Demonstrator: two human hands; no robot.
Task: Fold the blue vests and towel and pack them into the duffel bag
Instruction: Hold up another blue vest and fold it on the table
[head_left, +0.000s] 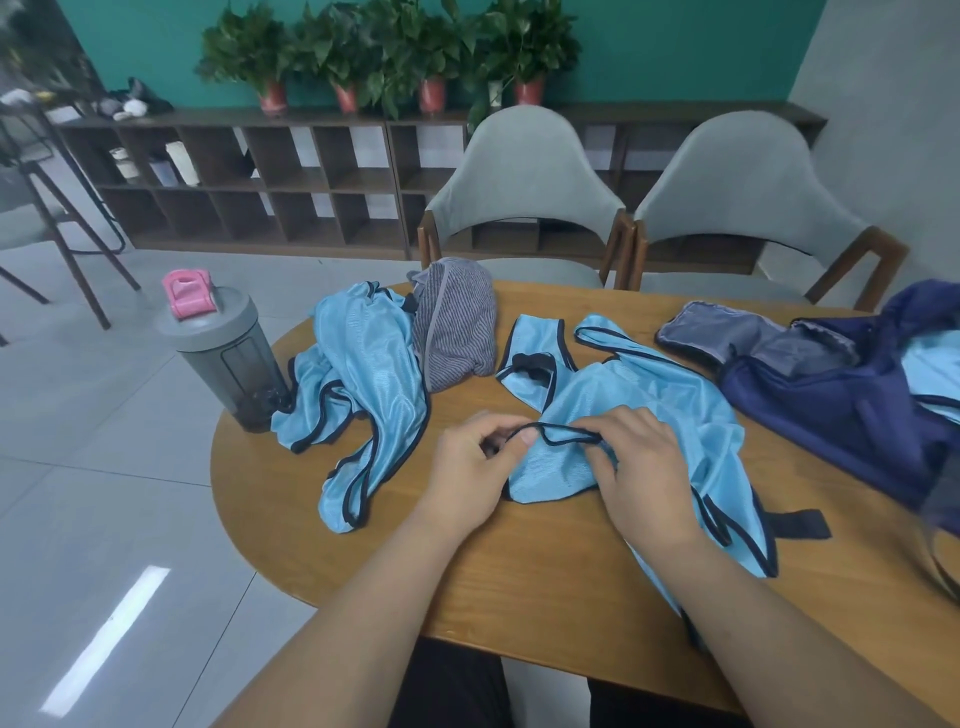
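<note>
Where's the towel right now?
In the head view, the grey striped towel lies bunched at the far edge of the table, left of centre, against the crumpled blue vest on its left, in front of a grey chair.

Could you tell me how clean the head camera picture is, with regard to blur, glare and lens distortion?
Head view: the middle is sharp, with both hands, left hand and right hand, on the blue vest; the duffel bag smears into blur at the right edge; a bright streak of glare lies on the floor tiles; wide-angle distortion bows the table edge; the lighting is soft, with faint shadows.
</note>
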